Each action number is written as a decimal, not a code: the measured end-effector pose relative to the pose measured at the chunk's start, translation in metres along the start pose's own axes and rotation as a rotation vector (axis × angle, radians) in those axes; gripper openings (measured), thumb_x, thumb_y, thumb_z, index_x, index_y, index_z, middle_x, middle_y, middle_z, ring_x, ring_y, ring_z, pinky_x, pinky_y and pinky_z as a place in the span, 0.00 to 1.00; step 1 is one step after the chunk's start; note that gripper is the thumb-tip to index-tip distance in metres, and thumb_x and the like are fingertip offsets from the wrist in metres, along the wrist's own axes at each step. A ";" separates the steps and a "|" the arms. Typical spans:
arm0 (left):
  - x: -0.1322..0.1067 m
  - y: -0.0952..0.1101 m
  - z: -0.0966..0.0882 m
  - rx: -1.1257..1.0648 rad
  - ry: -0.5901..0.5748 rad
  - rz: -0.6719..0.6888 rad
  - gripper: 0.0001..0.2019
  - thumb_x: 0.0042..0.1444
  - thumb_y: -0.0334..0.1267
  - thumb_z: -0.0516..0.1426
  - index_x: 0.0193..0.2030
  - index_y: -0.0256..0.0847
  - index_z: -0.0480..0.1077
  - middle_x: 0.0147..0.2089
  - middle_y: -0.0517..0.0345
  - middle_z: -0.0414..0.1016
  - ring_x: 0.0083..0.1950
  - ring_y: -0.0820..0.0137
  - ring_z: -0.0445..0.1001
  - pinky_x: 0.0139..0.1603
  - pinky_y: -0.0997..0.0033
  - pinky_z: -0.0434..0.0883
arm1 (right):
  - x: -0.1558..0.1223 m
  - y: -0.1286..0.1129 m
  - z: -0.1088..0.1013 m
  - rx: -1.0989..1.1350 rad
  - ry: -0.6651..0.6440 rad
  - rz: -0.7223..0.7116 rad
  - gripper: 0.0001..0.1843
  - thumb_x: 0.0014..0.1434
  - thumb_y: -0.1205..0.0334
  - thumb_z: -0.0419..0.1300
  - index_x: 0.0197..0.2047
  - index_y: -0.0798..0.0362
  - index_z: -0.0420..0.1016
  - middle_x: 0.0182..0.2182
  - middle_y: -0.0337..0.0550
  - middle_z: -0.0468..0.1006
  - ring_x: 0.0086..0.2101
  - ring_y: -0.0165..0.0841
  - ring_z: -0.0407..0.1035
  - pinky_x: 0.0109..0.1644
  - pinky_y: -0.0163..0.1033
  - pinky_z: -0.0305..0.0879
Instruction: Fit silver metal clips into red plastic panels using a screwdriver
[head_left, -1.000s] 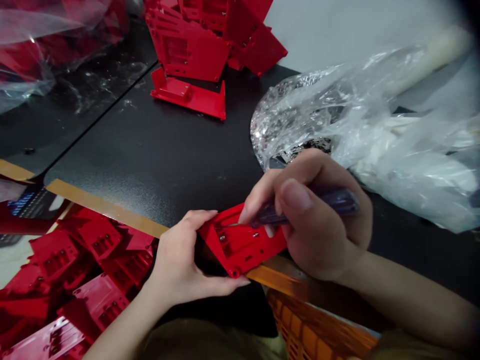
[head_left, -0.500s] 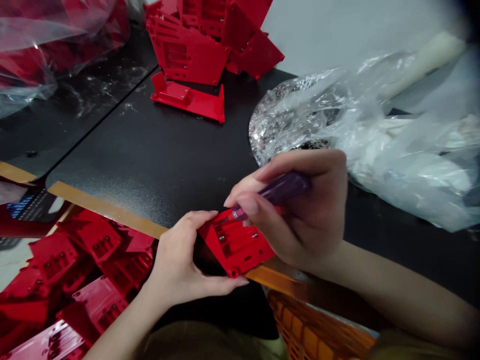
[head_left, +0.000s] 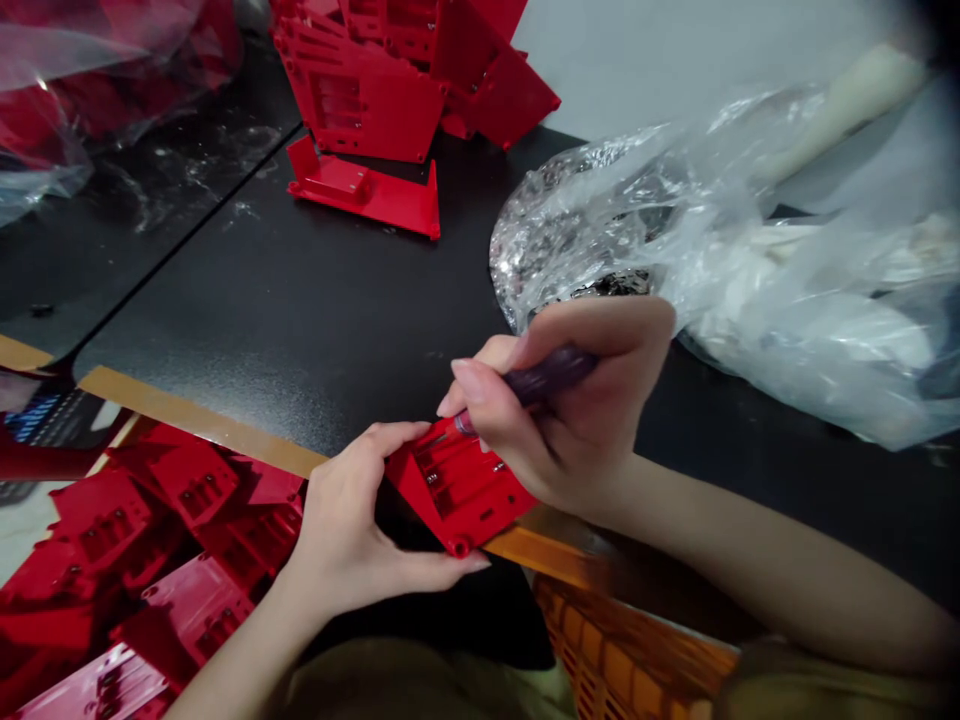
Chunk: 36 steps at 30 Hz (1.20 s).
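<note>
A red plastic battery housing (head_left: 484, 490) with small metal spring contacts in its recess lies at the table's front edge. Fingers and thumb of my left hand (head_left: 349, 525) grip it by its left corners. My right hand (head_left: 592, 420) is closed around the dark purple handle of a screwdriver (head_left: 551, 375), held slanted over the housing. The tool's lower end meets the upper left part of the recess; its tip is hard to make out. My right hand covers the housing's right side.
More red housings (head_left: 202, 480) fill the lower left, below the tan table edge (head_left: 202, 422). Others are stacked (head_left: 375, 100) at the back, with a single one (head_left: 367, 195) in front. Small metal parts (head_left: 525, 235) sit in a clear plastic bag (head_left: 720, 230). An orange crate (head_left: 600, 640) stands below.
The screwdriver and my right hand have shifted slightly left, with the thumb higher along the handle. My left hand keeps its hold on the housing. The whole view has drifted a little.
</note>
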<state>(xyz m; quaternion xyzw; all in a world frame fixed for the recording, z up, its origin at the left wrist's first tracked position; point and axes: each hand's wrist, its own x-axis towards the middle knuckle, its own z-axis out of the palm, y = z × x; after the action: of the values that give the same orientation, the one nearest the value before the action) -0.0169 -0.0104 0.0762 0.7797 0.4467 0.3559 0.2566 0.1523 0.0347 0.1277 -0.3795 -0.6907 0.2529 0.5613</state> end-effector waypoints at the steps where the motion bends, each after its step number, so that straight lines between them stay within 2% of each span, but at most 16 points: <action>1: 0.000 0.000 0.000 0.001 0.002 0.001 0.39 0.40 0.58 0.68 0.56 0.46 0.61 0.46 0.57 0.77 0.41 0.64 0.79 0.40 0.69 0.76 | 0.000 0.000 0.000 0.018 -0.019 -0.017 0.17 0.56 0.69 0.64 0.33 0.47 0.57 0.24 0.28 0.64 0.19 0.23 0.65 0.19 0.31 0.59; 4: 0.000 0.001 0.002 0.004 0.013 -0.006 0.39 0.39 0.56 0.68 0.56 0.46 0.61 0.46 0.56 0.76 0.43 0.62 0.79 0.40 0.68 0.76 | 0.003 -0.004 -0.001 0.106 -0.061 -0.023 0.17 0.54 0.70 0.67 0.34 0.48 0.60 0.26 0.29 0.69 0.22 0.22 0.69 0.24 0.29 0.65; 6: 0.000 0.001 0.003 0.004 0.031 -0.010 0.39 0.39 0.55 0.68 0.56 0.46 0.62 0.45 0.57 0.77 0.41 0.63 0.79 0.37 0.68 0.76 | 0.004 -0.006 -0.002 0.169 -0.085 0.071 0.16 0.57 0.67 0.65 0.40 0.47 0.61 0.32 0.31 0.72 0.26 0.23 0.72 0.29 0.30 0.69; 9: 0.001 0.001 0.004 0.006 0.050 0.000 0.38 0.39 0.54 0.68 0.56 0.46 0.62 0.43 0.59 0.77 0.39 0.65 0.79 0.35 0.70 0.76 | 0.003 -0.008 -0.004 0.198 -0.134 0.219 0.11 0.62 0.60 0.60 0.41 0.45 0.58 0.30 0.31 0.70 0.25 0.27 0.72 0.28 0.35 0.69; 12: 0.001 0.002 0.005 0.016 0.048 -0.003 0.38 0.38 0.54 0.69 0.56 0.46 0.62 0.44 0.59 0.77 0.39 0.65 0.79 0.37 0.69 0.76 | 0.002 -0.008 -0.004 0.191 -0.169 0.223 0.09 0.64 0.61 0.58 0.39 0.45 0.58 0.27 0.29 0.68 0.23 0.27 0.70 0.26 0.35 0.65; 16: 0.001 0.003 0.005 0.019 0.052 -0.015 0.38 0.38 0.54 0.69 0.55 0.46 0.63 0.42 0.59 0.77 0.37 0.64 0.79 0.36 0.68 0.76 | 0.003 -0.003 -0.001 0.266 -0.187 0.231 0.12 0.61 0.60 0.60 0.38 0.45 0.56 0.26 0.29 0.66 0.22 0.26 0.68 0.24 0.35 0.61; 20: 0.002 0.003 0.005 0.013 0.051 -0.002 0.38 0.39 0.55 0.68 0.56 0.46 0.62 0.42 0.58 0.77 0.37 0.65 0.79 0.36 0.69 0.76 | 0.004 0.007 0.001 0.271 -0.142 0.226 0.12 0.62 0.64 0.59 0.38 0.45 0.55 0.25 0.28 0.65 0.22 0.25 0.66 0.26 0.34 0.62; 28: 0.004 0.005 0.007 0.025 0.083 0.015 0.37 0.38 0.54 0.68 0.54 0.44 0.62 0.40 0.58 0.77 0.35 0.65 0.79 0.34 0.69 0.76 | 0.007 0.008 -0.004 0.206 -0.254 0.263 0.11 0.64 0.62 0.56 0.43 0.46 0.55 0.24 0.27 0.68 0.21 0.25 0.67 0.26 0.33 0.65; 30: 0.004 0.005 0.008 0.030 0.090 0.008 0.37 0.38 0.54 0.67 0.54 0.44 0.62 0.40 0.58 0.77 0.36 0.65 0.79 0.34 0.69 0.76 | 0.008 0.006 -0.005 0.175 -0.284 0.231 0.15 0.63 0.61 0.58 0.49 0.47 0.54 0.27 0.29 0.70 0.24 0.26 0.69 0.29 0.34 0.68; 32: 0.004 0.004 0.008 0.033 0.095 0.010 0.36 0.38 0.53 0.67 0.54 0.44 0.62 0.40 0.59 0.77 0.36 0.66 0.79 0.35 0.70 0.76 | 0.009 0.006 -0.005 0.137 -0.290 0.122 0.22 0.63 0.63 0.58 0.55 0.48 0.52 0.33 0.34 0.71 0.31 0.27 0.72 0.37 0.36 0.71; 34: 0.004 0.004 0.008 0.032 0.095 0.026 0.36 0.39 0.53 0.67 0.54 0.44 0.62 0.41 0.59 0.77 0.36 0.66 0.79 0.35 0.70 0.76 | 0.009 0.006 -0.004 0.114 -0.274 0.016 0.26 0.63 0.69 0.57 0.59 0.48 0.49 0.45 0.42 0.71 0.35 0.26 0.71 0.42 0.36 0.72; 36: 0.004 0.003 0.008 0.029 0.091 0.031 0.36 0.39 0.53 0.66 0.54 0.44 0.62 0.41 0.59 0.77 0.35 0.67 0.79 0.35 0.70 0.76 | 0.012 0.007 -0.004 0.110 -0.281 -0.027 0.29 0.62 0.73 0.57 0.60 0.46 0.48 0.60 0.47 0.62 0.36 0.24 0.70 0.41 0.34 0.72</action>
<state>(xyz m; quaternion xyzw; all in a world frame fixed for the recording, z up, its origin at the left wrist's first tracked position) -0.0074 -0.0095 0.0748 0.7733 0.4509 0.3883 0.2190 0.1567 0.0478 0.1303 -0.2998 -0.7525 0.3337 0.4822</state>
